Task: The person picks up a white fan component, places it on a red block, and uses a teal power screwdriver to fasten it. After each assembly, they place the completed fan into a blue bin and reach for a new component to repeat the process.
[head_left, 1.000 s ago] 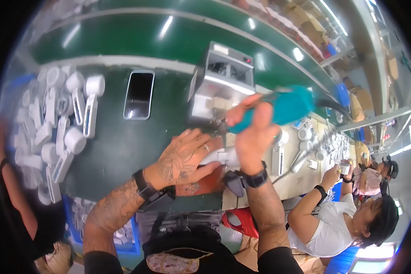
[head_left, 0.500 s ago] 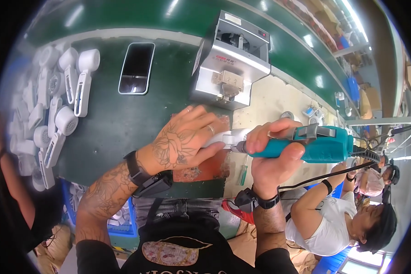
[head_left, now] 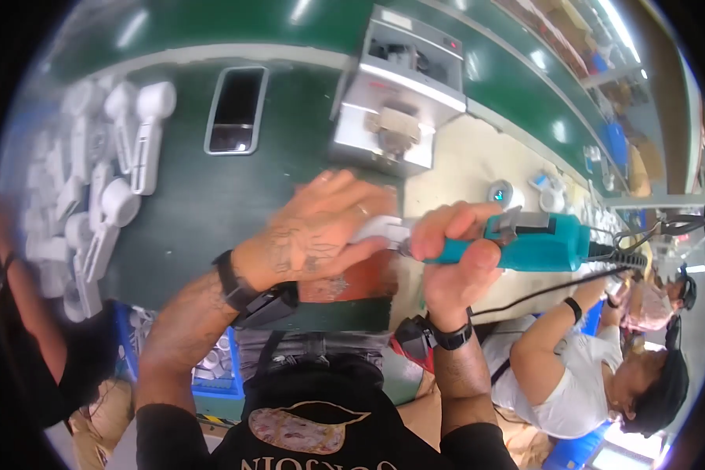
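Note:
My left hand (head_left: 321, 223) is closed on a white plastic part (head_left: 384, 232), pressed down over a worn reddish-brown mat (head_left: 360, 283). Most of that part is covered by my fingers and palm. In my right hand (head_left: 458, 254) lies a teal electric screwdriver (head_left: 536, 243), held nearly level with its cable end to the right. Its tip meets the right end of the white part; the bit and any screw are too blurred to make out.
A metal-cased machine (head_left: 399, 94) stands beyond my hands. Left of it lies a phone (head_left: 236, 111). White round-headed plastic units (head_left: 119, 204) are heaped at far left. A small round device (head_left: 503, 193) sits at right. A blue crate (head_left: 231, 384) is below the table edge; a co-worker (head_left: 560, 376) sits at right.
The whole view has shifted slightly and blurred. The screwdriver and my right hand sit a little further left; both hands keep their hold.

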Demonstrator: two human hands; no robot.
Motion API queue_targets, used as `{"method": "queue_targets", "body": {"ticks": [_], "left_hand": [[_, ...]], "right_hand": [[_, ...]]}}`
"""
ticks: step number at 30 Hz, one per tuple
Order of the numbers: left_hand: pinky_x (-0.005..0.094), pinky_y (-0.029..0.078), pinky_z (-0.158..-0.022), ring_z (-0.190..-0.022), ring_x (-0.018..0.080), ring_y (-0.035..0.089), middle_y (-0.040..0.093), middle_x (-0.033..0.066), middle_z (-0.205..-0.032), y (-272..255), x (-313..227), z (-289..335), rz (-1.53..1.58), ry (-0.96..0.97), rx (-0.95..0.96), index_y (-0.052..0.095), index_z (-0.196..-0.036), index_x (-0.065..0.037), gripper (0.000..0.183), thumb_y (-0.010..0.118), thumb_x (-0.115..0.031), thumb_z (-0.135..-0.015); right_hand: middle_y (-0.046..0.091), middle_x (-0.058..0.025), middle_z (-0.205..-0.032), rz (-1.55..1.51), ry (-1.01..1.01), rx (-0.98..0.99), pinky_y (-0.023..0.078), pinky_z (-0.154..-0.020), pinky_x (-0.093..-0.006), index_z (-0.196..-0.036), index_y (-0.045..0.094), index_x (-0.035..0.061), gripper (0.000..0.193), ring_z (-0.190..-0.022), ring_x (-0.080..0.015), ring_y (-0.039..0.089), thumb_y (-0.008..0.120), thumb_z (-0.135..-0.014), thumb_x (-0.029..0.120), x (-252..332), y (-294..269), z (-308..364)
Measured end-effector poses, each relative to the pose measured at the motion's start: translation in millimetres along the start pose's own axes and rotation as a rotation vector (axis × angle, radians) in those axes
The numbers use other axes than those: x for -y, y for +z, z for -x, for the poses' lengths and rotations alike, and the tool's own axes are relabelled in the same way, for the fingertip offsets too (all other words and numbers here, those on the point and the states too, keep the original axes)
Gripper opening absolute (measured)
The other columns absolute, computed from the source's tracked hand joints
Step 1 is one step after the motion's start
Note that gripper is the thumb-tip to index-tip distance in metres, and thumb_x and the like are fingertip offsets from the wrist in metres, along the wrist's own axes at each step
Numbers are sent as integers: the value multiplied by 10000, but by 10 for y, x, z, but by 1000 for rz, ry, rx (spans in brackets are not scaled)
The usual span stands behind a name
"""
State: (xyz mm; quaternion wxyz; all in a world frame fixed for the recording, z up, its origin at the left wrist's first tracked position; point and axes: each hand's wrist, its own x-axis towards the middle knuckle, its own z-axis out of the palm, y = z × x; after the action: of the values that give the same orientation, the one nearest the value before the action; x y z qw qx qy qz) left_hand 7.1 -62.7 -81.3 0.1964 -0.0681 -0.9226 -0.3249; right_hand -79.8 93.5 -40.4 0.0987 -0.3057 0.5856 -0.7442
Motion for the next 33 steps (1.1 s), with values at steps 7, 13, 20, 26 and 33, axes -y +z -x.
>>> {"method": "queue_targets", "body": {"ticks": [7, 13, 20, 26, 33], "left_hand": [[409, 491, -868, -1017, 282, 613, 629, 98, -1152, 217, -8, 248, 8, 187, -245, 626, -1095, -86, 370, 725, -285, -799], [375, 509, -892, -1009, 298, 650, 662, 158, -1114, -833, -251, 926, 102, -312, -512, 593, -1204, -37, 377, 677, -208, -878], [340, 451, -953, -1102, 252, 592, 626, 170, -1187, -2194, 701, 1720, -516, -797, -1021, 556, -1246, 14, 361, 602, -191, -953], [393, 441, -981, -1116, 334, 594, 647, 152, -1165, -2156, 732, 1130, -862, -289, -774, 654, -1112, -33, 205, 578, -82, -929], [389, 503, -667, -768, 303, 628, 645, 132, -849, 153, -599, -907, 146, 5, -206, 631, -873, -53, 272, 771, -277, -807]], "right_hand": [[430, -1, -638, -409, 76, -233, 334, -518, -248, -989, 566, 74, 443, -569, -113, 399, 476, -989, 508, 237, -134, 140], [462, -36, -607, -478, -171, -249, 364, -492, -267, -1029, 585, 60, 670, -518, -155, 434, 420, -925, 700, 702, -177, 411], [392, 3, -601, -361, -121, -71, 292, -466, -225, -970, 492, 57, 535, -491, -93, 350, 440, -981, 590, 494, -315, 448], [476, -26, -627, -92, -20, -254, 359, -466, -263, -951, 497, 72, 683, -506, -141, 450, 484, -865, 750, 407, -568, 680], [526, -90, -655, -91, 54, -1, 426, -493, -320, -955, 472, 12, 633, -534, -194, 507, 625, -866, 619, 570, -901, 884]]}}
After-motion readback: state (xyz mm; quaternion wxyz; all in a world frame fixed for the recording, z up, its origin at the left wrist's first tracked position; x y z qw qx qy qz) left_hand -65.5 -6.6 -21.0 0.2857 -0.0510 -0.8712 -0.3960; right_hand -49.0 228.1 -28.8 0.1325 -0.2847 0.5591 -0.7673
